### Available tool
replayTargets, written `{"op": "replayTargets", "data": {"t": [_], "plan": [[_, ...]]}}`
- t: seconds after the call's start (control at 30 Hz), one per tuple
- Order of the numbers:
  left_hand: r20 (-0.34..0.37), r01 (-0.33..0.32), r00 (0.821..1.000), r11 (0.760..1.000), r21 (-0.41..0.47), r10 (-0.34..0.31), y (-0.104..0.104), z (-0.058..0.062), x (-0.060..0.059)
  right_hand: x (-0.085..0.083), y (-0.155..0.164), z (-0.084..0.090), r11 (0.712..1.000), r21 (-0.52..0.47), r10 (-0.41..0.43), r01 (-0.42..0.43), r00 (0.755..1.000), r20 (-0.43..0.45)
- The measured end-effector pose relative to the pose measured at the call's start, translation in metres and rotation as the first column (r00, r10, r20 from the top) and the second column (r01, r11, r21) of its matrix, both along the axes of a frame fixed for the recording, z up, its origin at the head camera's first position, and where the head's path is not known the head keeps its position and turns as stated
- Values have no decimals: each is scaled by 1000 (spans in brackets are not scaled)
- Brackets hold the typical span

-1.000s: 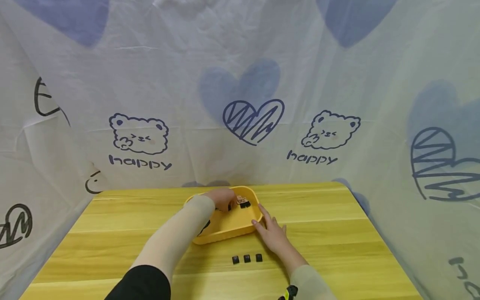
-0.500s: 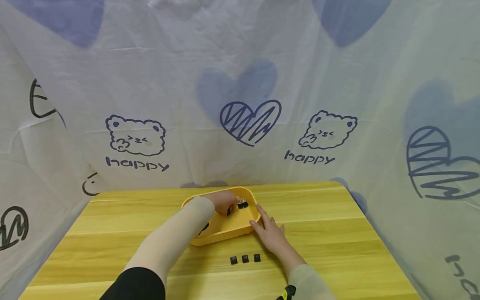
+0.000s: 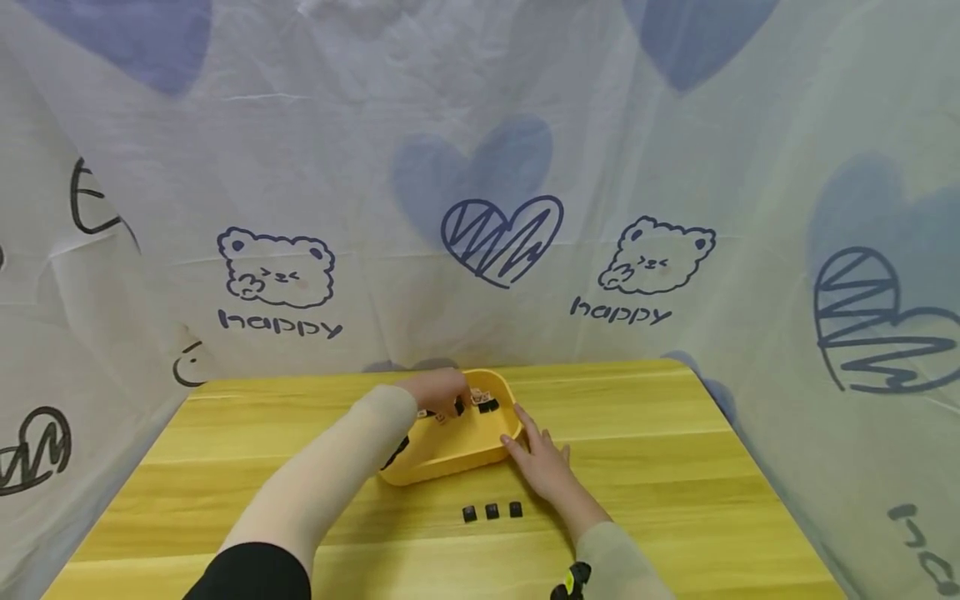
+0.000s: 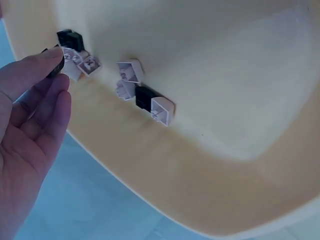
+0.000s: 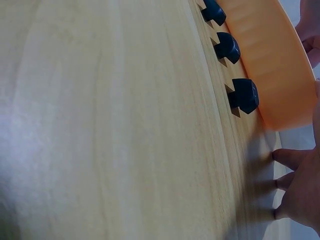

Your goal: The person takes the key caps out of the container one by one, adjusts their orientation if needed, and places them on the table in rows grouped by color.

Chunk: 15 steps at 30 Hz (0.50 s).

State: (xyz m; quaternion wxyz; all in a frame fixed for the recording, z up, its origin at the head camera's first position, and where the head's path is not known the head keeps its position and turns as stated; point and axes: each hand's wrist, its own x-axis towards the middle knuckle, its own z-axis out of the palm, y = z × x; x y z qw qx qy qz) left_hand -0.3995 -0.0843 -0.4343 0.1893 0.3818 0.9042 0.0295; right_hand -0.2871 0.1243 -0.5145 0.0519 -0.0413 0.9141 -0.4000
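Observation:
My left hand [image 3: 437,389] is over the far side of the yellow tray [image 3: 450,461]. In the left wrist view, its thumb and fingertips pinch a black keycap [image 4: 56,64]. Close to those fingertips lies a small cluster of pale keycaps [image 4: 90,65] and black ones. A second group, with another pale keycap [image 4: 162,111], sits further along the tray wall. My right hand [image 3: 546,471] has its fingers spread at the tray's right end, thumb and forefinger touching the rim. The right wrist view has its other fingertips on the table.
Three black keycaps [image 3: 492,511] stand in a row on the wooden table [image 3: 637,500], in front of the tray. A patterned white cloth [image 3: 360,167] hangs behind the table and along its sides.
My left hand has drawn slightly back to the left inside the tray, uncovering more keycaps there. The right hand keeps its place at the rim.

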Motion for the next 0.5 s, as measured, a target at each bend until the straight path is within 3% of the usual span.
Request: {"op": "replayTargets", "data": {"t": [0.23, 0.5], "plan": [[49, 8, 999, 997, 72, -12, -4, 8, 7, -1, 0, -1, 1000, -6, -2, 2, 1000, 2], [16, 44, 999, 987, 156, -47, -9, 21, 23, -1, -1, -1, 1000, 0, 4, -4, 1000, -3]]}}
